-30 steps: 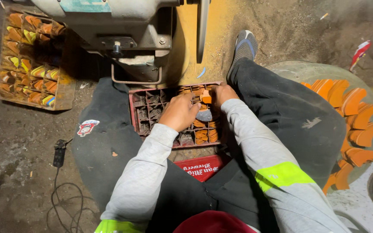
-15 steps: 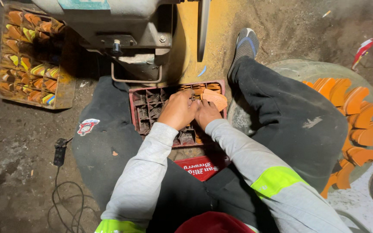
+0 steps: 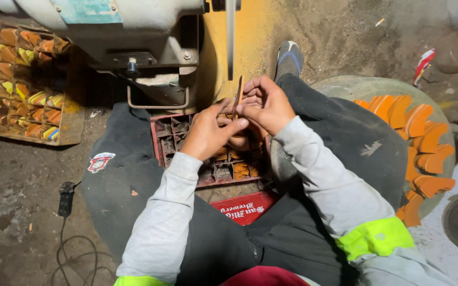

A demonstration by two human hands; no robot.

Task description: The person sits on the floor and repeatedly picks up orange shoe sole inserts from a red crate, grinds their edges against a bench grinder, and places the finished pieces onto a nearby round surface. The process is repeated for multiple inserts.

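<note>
Both hands up on one thin orange piece, right over the red crate.

The left hand (image 3: 208, 132) and right hand (image 3: 265, 103) are both closed around a thin orange piece (image 3: 238, 95), held on edge between the fingertips, just under the machine (image 3: 149, 47). Below them the red crate (image 3: 208, 153) sits between the knees, with more orange bits in its compartments. Round tray (image 3: 398, 127) of orange pieces off to the right, wooden tray (image 3: 27, 85) to the left on the floor.
</note>
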